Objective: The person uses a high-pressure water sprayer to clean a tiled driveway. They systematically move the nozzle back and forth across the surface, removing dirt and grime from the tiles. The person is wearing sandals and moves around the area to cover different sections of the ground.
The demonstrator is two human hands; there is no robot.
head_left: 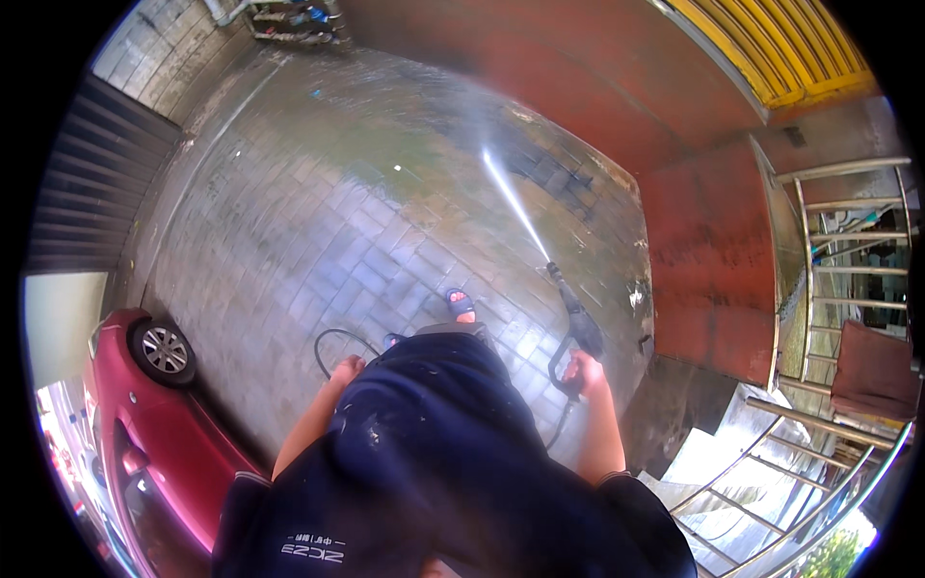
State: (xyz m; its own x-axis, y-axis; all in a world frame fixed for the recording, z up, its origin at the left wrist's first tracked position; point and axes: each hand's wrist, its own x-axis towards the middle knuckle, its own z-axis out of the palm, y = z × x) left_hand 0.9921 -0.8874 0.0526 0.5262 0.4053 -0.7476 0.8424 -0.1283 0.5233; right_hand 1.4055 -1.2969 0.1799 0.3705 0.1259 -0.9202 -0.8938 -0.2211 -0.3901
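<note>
My right hand (585, 374) is wrapped round the grip of a black pressure washer gun (580, 323), which points forward and slightly left. From its nozzle a white water jet (513, 197) shoots toward the far paving and breaks into mist. A dark hose runs down from the grip beside my right forearm. My left hand (348, 369) is closed at my left side, on a loop of black hose (332, 334); its fingers are partly hidden. Below the jet, the wet brick paving (356, 231) shines with water.
A red car (159, 433) stands at the left, near a dark ribbed shutter (92, 178). Red wall panels (708, 260) border the right, with metal railings (853, 236) beyond. Pipes (294, 19) run along the far left wall. My sandalled foot (462, 306) is on the paving.
</note>
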